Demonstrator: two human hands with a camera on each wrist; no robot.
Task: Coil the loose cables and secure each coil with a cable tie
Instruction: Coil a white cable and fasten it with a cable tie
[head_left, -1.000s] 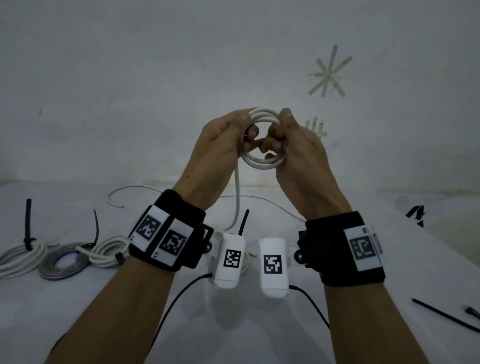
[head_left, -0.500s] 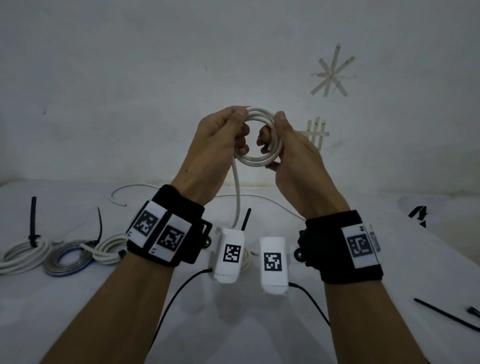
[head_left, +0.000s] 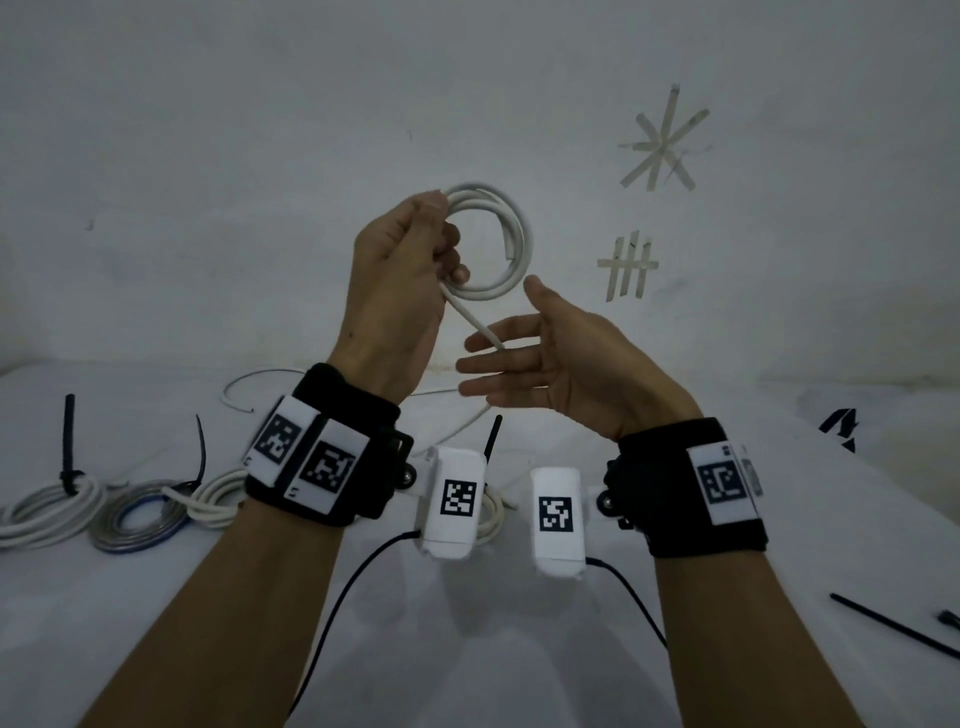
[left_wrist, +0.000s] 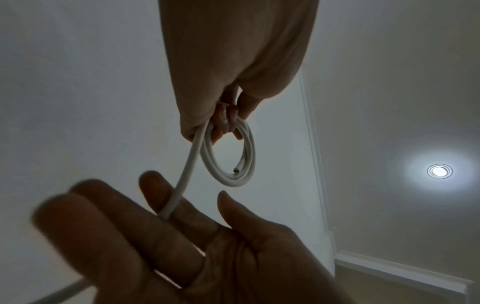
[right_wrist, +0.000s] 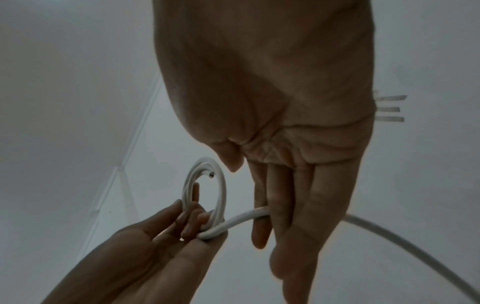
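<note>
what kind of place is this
Probably a bare indoor room rigged for recording: a white-covered table against a plain wall with tape marks, and a recessed ceiling light.

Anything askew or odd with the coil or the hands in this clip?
One small thing: the cut end of the white cable coil springs inward, untucked, while the left hand grips the loops. The right hand lies open against the trailing cable. Otherwise nothing stands out.
</note>
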